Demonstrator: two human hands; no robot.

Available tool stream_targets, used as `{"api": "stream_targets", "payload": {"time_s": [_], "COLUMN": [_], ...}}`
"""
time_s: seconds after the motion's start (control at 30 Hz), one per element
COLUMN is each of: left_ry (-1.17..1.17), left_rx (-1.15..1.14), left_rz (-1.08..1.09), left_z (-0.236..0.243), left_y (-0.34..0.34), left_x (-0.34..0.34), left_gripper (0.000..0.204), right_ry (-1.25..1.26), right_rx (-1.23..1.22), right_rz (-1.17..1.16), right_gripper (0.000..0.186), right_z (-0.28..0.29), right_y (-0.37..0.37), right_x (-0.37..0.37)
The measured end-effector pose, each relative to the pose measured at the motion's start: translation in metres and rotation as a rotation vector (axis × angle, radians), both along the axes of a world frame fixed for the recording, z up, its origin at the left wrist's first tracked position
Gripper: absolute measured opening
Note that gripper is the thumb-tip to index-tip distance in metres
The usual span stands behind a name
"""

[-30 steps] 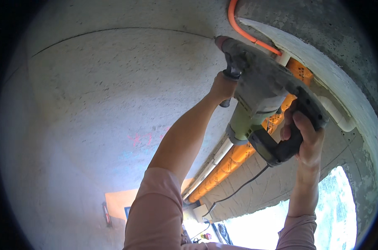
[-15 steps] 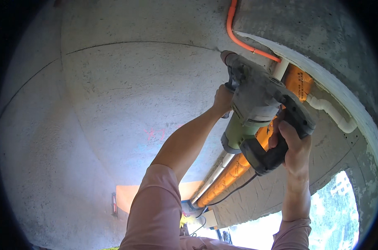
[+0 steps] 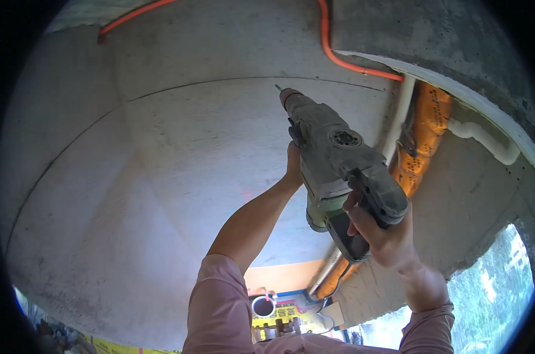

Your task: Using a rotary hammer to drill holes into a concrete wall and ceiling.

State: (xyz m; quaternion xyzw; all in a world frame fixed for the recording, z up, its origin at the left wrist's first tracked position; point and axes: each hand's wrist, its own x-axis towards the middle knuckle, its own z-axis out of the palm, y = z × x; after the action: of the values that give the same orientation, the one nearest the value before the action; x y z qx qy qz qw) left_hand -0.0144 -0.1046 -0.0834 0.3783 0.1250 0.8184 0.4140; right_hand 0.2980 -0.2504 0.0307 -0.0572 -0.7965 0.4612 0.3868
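Observation:
Both my hands hold a dusty grey-and-green rotary hammer drill [image 3: 332, 156], raised and slanting up to the left. My left hand [image 3: 294, 164] is closed at the front side handle, its fingers mostly hidden behind the tool. My right hand [image 3: 385, 236] wraps round the black rear handle. A thin drill bit [image 3: 278, 87] sticks out of the chuck, its tip close to a dark line [image 3: 214, 81] running across the grey concrete surface [image 3: 190, 135]. Whether the tip touches the concrete I cannot tell. A small dark spot [image 3: 317, 77] marks the line right of the bit.
An orange conduit [image 3: 325, 35] curves down at the top towards a white pipe [image 3: 401, 115]. Beside it runs an orange-wrapped pipe [image 3: 431, 118], with a white bent pipe [image 3: 483, 137] further right. Low down are a bucket [image 3: 263, 307], the drill's cable and a bright opening [image 3: 491, 289].
The drill has moved left and slightly down, and its bit now shows in front of the chuck. Both my arms shifted with it, while the view tilted, bringing the bucket below into sight.

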Motion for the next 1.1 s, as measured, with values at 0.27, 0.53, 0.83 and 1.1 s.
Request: {"api": "stream_targets", "payload": {"time_s": [0.27, 0.53, 0.83, 1.1], "left_ry": [0.234, 0.162, 0.347, 0.148], "left_rx": [0.159, 0.195, 0.187, 0.044], "left_rz": [-0.015, -0.054, 0.031, 0.126], "left_z": [0.013, 0.026, 0.015, 0.014], "left_y": [-0.076, -0.1, -0.096, -0.089], "left_x": [-0.094, -0.136, -0.158, -0.15], "left_gripper": [0.052, 0.05, 0.051, 0.039], "right_ry": [0.052, 0.091, 0.082, 0.099], "right_rx": [0.035, 0.011, 0.021, -0.016], "right_rz": [0.137, 0.158, 0.101, 0.115], "right_gripper": [0.028, 0.012, 0.014, 0.012], "right_z": [0.005, 0.008, -0.001, -0.006], "right_y": [-0.032, -0.055, -0.054, -0.051], "right_x": [-0.065, -0.108, -0.123, -0.118]}}
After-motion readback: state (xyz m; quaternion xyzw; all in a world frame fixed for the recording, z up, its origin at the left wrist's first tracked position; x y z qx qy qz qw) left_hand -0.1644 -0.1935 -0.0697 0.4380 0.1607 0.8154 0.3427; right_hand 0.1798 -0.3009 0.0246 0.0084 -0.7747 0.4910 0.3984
